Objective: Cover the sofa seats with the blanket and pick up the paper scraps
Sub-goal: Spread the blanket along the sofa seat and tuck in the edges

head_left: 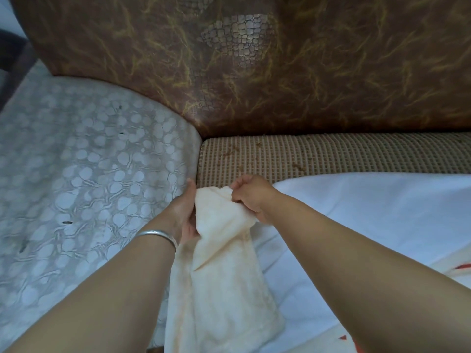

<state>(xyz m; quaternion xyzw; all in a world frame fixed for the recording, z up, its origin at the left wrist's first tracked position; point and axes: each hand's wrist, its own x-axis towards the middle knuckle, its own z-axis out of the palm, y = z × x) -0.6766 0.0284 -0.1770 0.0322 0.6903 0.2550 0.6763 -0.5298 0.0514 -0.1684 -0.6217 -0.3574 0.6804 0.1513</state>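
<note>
Blanket (224, 276), perhaps folded, between both hands (184, 212) (251, 197)

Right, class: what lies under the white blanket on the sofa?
A woven beige seat mat disappears under the blanket, crumbs on its bare strip. Anything beneath is covered, unseen.
</note>
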